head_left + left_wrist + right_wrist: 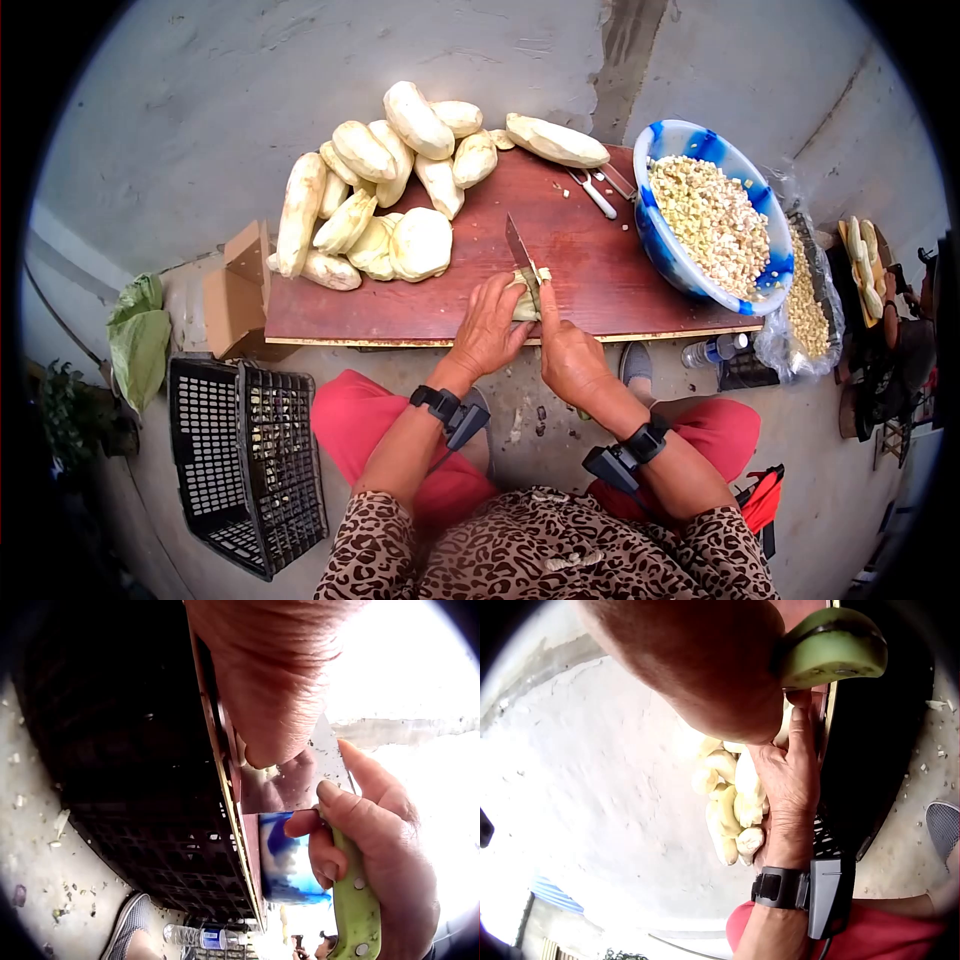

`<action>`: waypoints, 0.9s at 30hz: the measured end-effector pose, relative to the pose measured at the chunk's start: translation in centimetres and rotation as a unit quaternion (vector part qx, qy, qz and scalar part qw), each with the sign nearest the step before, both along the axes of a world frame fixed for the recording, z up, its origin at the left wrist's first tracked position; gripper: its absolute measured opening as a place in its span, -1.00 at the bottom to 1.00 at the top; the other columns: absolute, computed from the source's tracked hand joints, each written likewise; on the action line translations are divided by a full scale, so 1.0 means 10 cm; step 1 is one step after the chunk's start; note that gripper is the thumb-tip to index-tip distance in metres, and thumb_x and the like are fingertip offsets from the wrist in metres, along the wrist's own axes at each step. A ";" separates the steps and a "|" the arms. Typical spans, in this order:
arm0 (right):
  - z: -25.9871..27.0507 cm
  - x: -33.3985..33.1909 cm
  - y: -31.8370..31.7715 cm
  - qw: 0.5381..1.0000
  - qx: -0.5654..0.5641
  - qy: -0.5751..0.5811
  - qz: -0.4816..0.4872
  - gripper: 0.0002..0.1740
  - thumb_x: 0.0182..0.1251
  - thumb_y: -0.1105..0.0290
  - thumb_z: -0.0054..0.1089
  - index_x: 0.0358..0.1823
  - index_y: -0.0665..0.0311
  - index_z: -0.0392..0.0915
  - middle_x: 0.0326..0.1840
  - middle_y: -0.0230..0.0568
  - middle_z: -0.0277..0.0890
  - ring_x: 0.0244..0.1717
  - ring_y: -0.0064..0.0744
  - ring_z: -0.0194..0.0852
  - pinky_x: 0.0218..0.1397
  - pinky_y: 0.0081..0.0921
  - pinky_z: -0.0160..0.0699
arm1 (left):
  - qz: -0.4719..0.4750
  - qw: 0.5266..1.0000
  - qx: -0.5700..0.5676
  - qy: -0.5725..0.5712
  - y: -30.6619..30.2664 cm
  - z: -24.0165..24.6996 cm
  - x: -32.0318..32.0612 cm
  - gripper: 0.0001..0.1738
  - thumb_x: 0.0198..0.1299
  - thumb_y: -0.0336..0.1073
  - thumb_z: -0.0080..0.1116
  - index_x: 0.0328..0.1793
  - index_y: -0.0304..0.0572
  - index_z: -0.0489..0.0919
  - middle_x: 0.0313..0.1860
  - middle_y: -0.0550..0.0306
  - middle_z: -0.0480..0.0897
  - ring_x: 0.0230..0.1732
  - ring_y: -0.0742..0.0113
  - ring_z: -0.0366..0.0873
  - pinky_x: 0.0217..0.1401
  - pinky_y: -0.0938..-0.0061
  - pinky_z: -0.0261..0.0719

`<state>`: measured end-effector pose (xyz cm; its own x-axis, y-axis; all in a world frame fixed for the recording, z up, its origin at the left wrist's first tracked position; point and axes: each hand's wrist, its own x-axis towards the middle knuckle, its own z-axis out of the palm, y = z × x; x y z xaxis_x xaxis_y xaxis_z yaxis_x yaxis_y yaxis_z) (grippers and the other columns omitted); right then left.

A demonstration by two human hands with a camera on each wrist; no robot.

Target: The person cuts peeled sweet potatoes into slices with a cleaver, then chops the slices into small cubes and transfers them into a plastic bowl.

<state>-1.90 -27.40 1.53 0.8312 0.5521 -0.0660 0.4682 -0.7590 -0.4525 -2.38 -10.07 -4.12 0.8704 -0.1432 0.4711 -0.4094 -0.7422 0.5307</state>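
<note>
In the head view my left hand [487,325] holds a pale peeled vegetable piece [524,308] down on the red-brown tabletop near its front edge. My right hand [572,355] grips a knife [518,242] whose blade points away over the table, right beside the left fingertips and across the piece. The left wrist view shows the knife's green riveted handle [357,900] wrapped by the right fingers, with the thumb along the top. Several whole peeled vegetables [362,152], long and cream coloured, are heaped at the back left. Two cut chunks [420,245] sit in front of them.
A blue-and-white basin [653,235] full of small diced pieces stands at the table's right end. A peeler [598,198] lies at the back near one long vegetable [557,140]. Black crates [205,440] are on the floor at left; a plastic bottle [708,350] is at right.
</note>
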 end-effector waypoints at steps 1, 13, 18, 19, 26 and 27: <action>0.01 0.00 0.00 1.000 -0.005 0.001 0.000 -0.01 0.26 0.50 0.05 0.64 0.40 -0.33 -0.24 0.34 0.61 -0.25 0.28 0.67 -0.14 0.05 0.63 | 0.002 1.000 0.008 -0.006 0.01 -0.02 0.00 -0.37 0.02 -0.42 0.34 0.25 -0.24 0.37 0.31 -0.22 0.35 0.33 -0.24 0.32 0.39 0.01 0.27; -0.03 0.02 0.01 1.000 -0.018 -0.002 0.000 -0.01 0.23 0.50 0.06 0.63 0.41 -0.29 -0.26 0.31 0.63 -0.27 0.23 0.68 -0.15 0.03 0.65 | 0.041 0.999 0.005 -0.029 -0.02 -0.10 -0.01 -0.43 0.07 -0.39 0.36 0.21 -0.29 0.40 0.31 -0.26 0.37 0.30 -0.27 0.35 0.38 0.01 0.30; -0.01 0.04 -0.03 1.000 -0.003 -0.020 0.002 -0.03 0.20 0.52 0.06 0.62 0.41 -0.22 -0.28 0.28 0.63 -0.31 0.22 0.68 -0.19 0.03 0.65 | 0.044 0.999 0.020 -0.020 0.03 -0.06 -0.01 -0.30 0.04 -0.38 0.40 0.33 -0.31 0.38 0.31 -0.25 0.41 0.29 -0.29 0.37 0.40 0.02 0.29; 0.01 0.04 -0.04 1.000 0.004 -0.023 0.003 -0.04 0.21 0.52 0.06 0.62 0.42 -0.20 -0.29 0.27 0.63 -0.31 0.23 0.68 -0.20 0.03 0.65 | 0.045 0.999 0.021 -0.022 0.03 -0.07 -0.01 -0.31 0.05 -0.37 0.40 0.32 -0.31 0.39 0.30 -0.24 0.42 0.29 -0.27 0.37 0.40 0.02 0.29; 0.24 -0.02 -0.09 0.998 0.042 -0.049 0.011 -0.18 0.30 0.58 0.02 0.56 0.52 -0.11 -0.30 0.34 0.59 -0.33 0.34 0.60 -0.25 0.10 0.54 | 0.045 0.999 0.000 -0.027 0.04 -0.08 -0.01 -0.36 0.06 -0.37 0.39 0.29 -0.31 0.41 0.26 -0.19 0.47 0.30 -0.19 0.38 0.41 0.03 0.27; 0.26 -0.03 -0.10 0.997 0.050 -0.052 0.013 -0.19 0.31 0.59 0.01 0.56 0.52 -0.11 -0.30 0.35 0.58 -0.33 0.34 0.60 -0.25 0.10 0.54 | 0.043 0.999 -0.003 -0.026 0.04 -0.07 -0.01 -0.36 0.06 -0.37 0.39 0.28 -0.31 0.41 0.25 -0.19 0.47 0.30 -0.19 0.38 0.40 0.03 0.27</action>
<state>-2.21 -28.39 4.10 0.8163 0.5726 0.0757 0.5348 -0.6997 -0.4738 -2.52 -9.63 -4.83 0.8535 -0.0662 0.5168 -0.3713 -0.7732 0.5141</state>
